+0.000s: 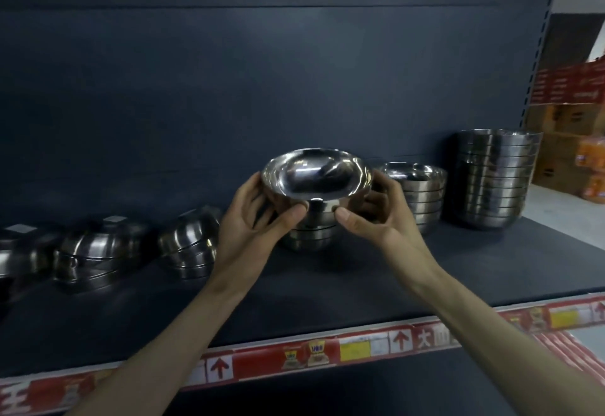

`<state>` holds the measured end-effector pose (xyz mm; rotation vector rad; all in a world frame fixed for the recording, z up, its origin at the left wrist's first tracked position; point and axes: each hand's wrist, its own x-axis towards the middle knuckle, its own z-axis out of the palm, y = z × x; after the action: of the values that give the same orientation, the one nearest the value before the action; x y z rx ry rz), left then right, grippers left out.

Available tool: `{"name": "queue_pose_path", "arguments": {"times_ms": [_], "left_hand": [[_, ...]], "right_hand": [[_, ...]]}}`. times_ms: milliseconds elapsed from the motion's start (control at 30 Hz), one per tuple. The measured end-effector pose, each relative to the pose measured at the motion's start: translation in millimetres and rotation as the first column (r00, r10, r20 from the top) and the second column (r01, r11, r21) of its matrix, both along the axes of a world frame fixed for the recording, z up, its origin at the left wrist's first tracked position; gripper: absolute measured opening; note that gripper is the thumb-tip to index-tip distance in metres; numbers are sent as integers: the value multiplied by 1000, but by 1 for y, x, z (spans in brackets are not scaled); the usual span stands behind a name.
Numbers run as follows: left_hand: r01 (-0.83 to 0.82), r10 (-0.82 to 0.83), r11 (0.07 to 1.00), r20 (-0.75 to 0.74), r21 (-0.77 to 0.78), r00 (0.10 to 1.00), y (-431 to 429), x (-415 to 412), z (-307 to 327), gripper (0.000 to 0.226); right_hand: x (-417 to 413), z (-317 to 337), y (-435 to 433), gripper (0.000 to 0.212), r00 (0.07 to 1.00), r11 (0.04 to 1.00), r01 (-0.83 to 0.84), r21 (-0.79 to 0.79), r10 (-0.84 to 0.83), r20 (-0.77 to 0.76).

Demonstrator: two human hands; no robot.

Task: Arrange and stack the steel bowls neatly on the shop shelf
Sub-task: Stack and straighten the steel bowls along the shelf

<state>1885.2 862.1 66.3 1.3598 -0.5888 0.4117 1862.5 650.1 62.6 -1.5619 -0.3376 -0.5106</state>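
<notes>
Both the left hand [252, 216] and right hand [376, 212] cup the steel bowl [316, 178] between them; light, rigid and slippery, it is probably best gripped under its rim.

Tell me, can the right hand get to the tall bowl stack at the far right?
Probably yes, once freed: the right hand now grips the bowl, and the shelf toward the tall stack looks open.
</notes>
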Motion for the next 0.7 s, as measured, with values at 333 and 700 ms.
{"name": "queue_pose_path", "arguments": {"times_ms": [333,700], "left_hand": [[1,-10,993,76,118,997,0,83,-8,91],[-4,-1,979,23,206,1000,2,103,-37,79]], "right_hand": [[77,-10,-1,98,993,992,85,-88,-77,87],[104,-40,-1,100,998,996,63,-60,-63,-10]]}}
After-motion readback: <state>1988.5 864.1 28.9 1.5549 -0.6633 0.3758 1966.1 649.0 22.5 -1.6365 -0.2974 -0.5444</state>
